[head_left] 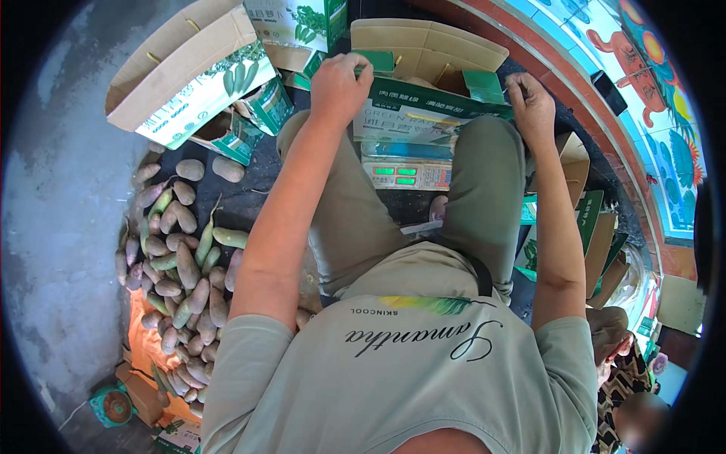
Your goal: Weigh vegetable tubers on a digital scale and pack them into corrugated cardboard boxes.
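Observation:
A white and green cardboard box (412, 113) with a raised brown flap (427, 45) stands before my knees. It rests on a weighing scale (408, 175) with lit green displays. At the box's left end, my left hand (340, 87) is closed, its fingertips beside a small green flap (376, 60). My right hand (532, 110) is also closed, thumb and forefinger pinched near the green flap (484, 86) at the right end. Anything between the fingers of either hand is too small to make out. The box's contents are mostly hidden by its front wall.
To my left lies a heap of muddy root vegetables (189, 265), some greenish, partly on an orange sheet (151, 325). Open cartons (197, 91) stand at the far left. More cardboard boxes (597, 250) lean at my right. Another person's patterned clothing (614, 401) shows at the lower right.

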